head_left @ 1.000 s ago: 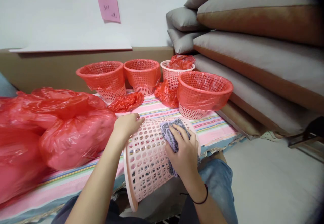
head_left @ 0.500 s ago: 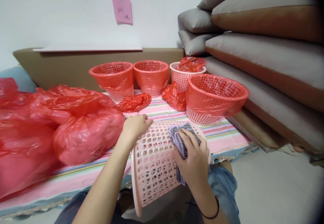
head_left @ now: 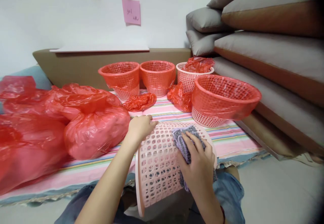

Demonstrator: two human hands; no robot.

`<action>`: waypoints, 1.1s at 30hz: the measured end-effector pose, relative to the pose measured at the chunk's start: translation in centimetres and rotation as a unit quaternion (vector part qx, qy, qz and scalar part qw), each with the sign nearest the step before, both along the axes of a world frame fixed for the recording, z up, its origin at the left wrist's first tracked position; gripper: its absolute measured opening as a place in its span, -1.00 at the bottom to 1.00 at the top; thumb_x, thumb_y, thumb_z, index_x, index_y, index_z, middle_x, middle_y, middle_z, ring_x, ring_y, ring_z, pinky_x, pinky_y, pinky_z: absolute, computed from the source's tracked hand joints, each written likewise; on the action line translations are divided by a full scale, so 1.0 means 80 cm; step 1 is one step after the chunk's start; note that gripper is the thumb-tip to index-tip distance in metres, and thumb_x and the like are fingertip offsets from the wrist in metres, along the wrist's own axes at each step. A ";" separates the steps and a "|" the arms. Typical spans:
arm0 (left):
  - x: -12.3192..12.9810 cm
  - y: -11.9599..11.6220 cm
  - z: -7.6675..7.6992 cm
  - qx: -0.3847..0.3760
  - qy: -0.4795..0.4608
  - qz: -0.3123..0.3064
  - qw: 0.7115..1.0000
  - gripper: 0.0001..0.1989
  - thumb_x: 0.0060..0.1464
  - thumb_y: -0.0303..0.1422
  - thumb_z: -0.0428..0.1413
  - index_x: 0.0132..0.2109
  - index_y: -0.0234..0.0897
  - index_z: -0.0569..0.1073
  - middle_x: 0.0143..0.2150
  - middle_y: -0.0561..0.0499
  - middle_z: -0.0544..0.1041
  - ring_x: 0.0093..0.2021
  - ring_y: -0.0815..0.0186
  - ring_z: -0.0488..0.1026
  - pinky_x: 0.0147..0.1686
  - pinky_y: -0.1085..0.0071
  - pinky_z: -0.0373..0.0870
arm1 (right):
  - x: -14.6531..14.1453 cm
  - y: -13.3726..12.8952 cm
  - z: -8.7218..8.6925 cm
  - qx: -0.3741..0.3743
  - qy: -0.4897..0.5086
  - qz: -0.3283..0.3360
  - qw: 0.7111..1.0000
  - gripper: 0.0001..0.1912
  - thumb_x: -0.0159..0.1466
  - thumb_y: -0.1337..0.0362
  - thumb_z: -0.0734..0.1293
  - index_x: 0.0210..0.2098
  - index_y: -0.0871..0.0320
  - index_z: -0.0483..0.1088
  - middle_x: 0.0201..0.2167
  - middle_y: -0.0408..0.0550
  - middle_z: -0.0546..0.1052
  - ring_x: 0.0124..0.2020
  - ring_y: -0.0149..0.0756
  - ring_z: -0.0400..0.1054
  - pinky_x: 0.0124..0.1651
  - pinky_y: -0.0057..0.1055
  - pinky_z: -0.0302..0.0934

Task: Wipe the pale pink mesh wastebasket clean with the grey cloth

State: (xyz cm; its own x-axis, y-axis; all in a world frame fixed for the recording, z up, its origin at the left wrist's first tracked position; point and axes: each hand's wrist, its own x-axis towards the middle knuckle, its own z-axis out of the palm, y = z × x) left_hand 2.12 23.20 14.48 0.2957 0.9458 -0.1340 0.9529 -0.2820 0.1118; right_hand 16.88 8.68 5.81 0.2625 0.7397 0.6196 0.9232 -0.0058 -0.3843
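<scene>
A pale pink plastic basket (head_left: 157,161) with a perforated wall lies on its side at the front edge of the cloth-covered surface, its mouth facing left. My left hand (head_left: 142,128) grips it at the upper left near the rim, the fingers partly hidden by the hand itself. A folded grey and purple cloth (head_left: 181,142) lies against the wall near the basket's base. My right hand (head_left: 198,158) is closed over this cloth and presses it to the basket, fingers bent across the top.
Behind stand baskets lined with red bags (head_left: 118,74), (head_left: 158,74), (head_left: 225,94) and a pale basket (head_left: 186,77) with a crumpled bag. Full red bags (head_left: 97,126) sit at left on the striped cloth (head_left: 220,133). Grey cushions (head_left: 268,53) are stacked at right.
The whole scene has shifted somewhat to the right in view as the camera turned left. Both hands keep their holds, and the cloth stays on nearly the same part of the basket.
</scene>
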 end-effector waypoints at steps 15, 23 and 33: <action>0.000 -0.004 0.002 -0.007 -0.008 0.003 1.000 -0.58 0.28 -0.16 -0.11 0.03 -0.24 0.53 0.02 -0.16 0.60 0.06 0.03 0.51 0.01 0.24 0.38 | -0.049 -0.006 0.021 -0.031 0.020 0.081 0.996 -0.51 0.23 0.26 0.28 0.16 0.03 0.39 0.20 -0.12 0.46 0.14 0.10 0.20 0.13 0.03 0.10; 0.003 0.002 -0.001 -0.013 -0.026 0.007 1.000 -0.56 0.25 -0.11 -0.10 -0.01 -0.25 0.54 -0.05 -0.17 0.62 -0.01 0.03 0.54 -0.04 0.23 0.39 | 0.081 0.018 -0.003 -0.080 0.028 -0.115 0.990 -0.56 0.28 0.18 0.24 0.12 0.09 0.44 0.19 -0.06 0.47 0.05 0.06 0.24 -0.03 -0.04 0.14; -0.001 0.002 -0.005 0.009 -0.013 0.023 1.000 -0.60 0.28 -0.22 -0.13 0.00 -0.25 0.54 0.04 -0.20 0.59 0.07 0.02 0.51 0.00 0.23 0.39 | -0.090 0.009 0.047 -0.088 0.011 0.147 0.985 -0.52 0.24 0.28 0.32 0.16 0.06 0.41 0.23 -0.14 0.44 0.07 0.08 0.19 0.11 0.05 0.07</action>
State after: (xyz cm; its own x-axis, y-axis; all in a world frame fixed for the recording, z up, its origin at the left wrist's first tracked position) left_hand 2.02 23.35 14.08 0.2544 0.9608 -0.1101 0.9619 -0.2396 0.1315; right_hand 9.69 9.41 9.54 0.0332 0.8814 0.4712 0.8863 0.1919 -0.4215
